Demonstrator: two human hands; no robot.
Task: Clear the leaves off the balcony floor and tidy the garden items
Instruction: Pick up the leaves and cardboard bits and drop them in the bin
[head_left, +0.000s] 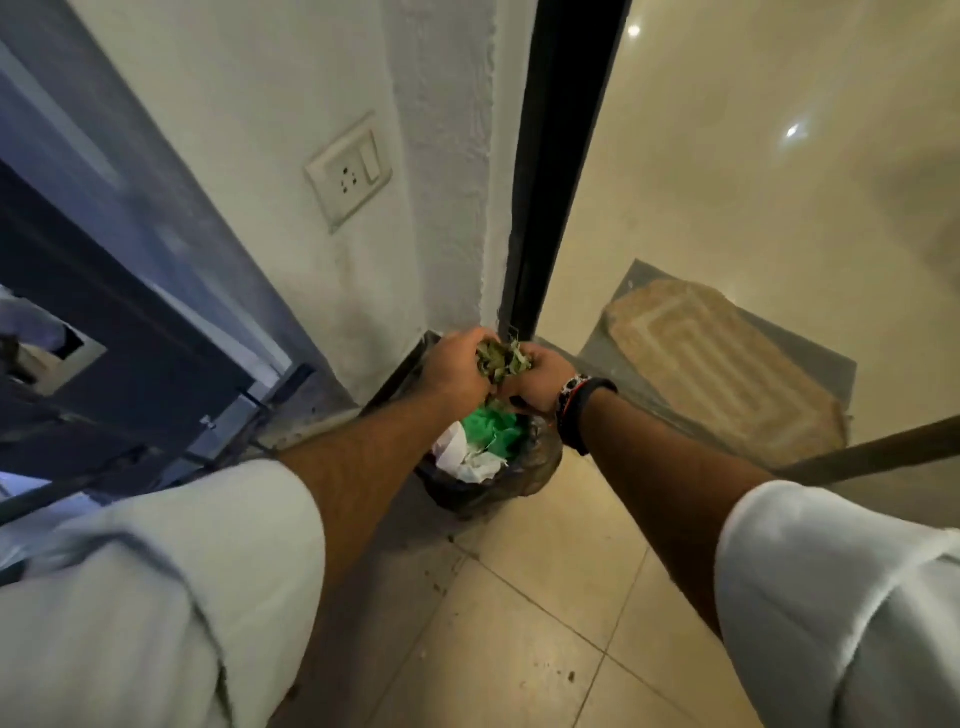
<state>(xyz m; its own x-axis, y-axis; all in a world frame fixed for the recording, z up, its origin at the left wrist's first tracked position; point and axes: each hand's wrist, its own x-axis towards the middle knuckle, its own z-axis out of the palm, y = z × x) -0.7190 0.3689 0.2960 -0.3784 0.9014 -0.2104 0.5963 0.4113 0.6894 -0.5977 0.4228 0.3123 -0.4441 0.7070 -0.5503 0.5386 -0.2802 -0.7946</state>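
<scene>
A bunch of dry green-brown leaves is clasped between both hands, above a small dark bin lined with a black bag. My left hand curls round the bunch from the left, and my right hand curls round it from the right. A few leaf bits hang below the hands, just over the bin's mouth. Inside the bin lie green plastic and white crumpled paper. The bin stands on the tiled floor in the corner by the wall and the door frame.
A white wall with a socket plate rises behind the bin. A black door frame runs beside it, with a beige doormat beyond. A dark stick slants in at the right. Small debris specks dot the tiles. A railing is at left.
</scene>
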